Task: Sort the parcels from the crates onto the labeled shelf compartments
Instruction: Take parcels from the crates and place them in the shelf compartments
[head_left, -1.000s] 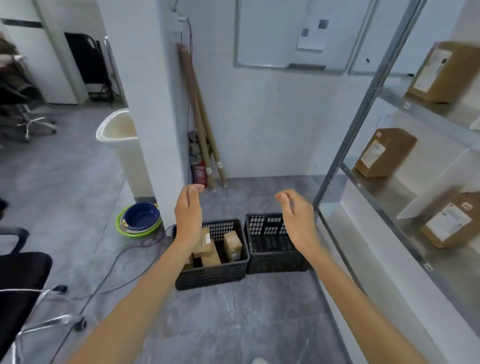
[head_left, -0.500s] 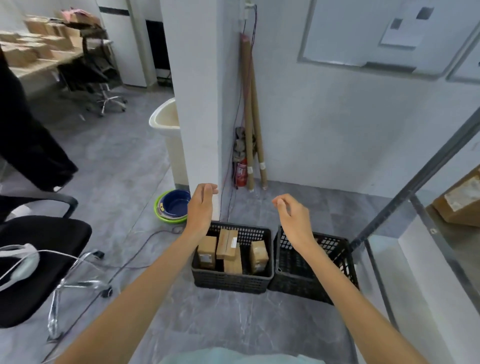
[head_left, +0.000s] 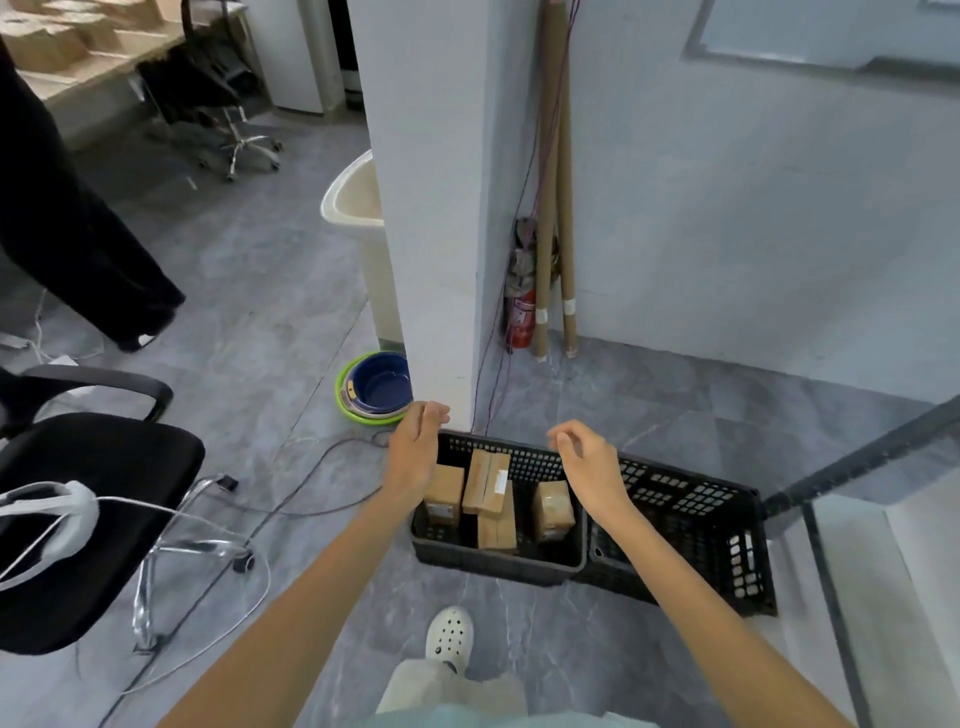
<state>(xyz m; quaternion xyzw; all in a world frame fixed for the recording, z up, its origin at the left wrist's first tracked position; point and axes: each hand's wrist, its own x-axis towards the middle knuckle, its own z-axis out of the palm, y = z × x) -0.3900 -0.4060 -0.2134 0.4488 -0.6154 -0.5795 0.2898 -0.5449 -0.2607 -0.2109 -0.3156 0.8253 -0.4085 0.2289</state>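
Note:
Two black plastic crates stand side by side on the grey floor. The left crate holds several brown cardboard parcels, some upright with white labels. The right crate looks empty. My left hand hovers over the left crate's far left corner, fingers relaxed, holding nothing. My right hand hangs above the divide between the crates, fingers loosely curled and empty. A dark post of the shelf frame rises at the right edge; its compartments are out of view.
A white pillar stands just behind the crates, with cardboard tubes and a red extinguisher in the corner. Stacked basins and cables lie left. A black office chair sits at left; another person's dark trouser leg is beyond.
My view has swung left and downward, away from the shelf and toward the crates. Both hands have lowered closer to the left crate, still empty.

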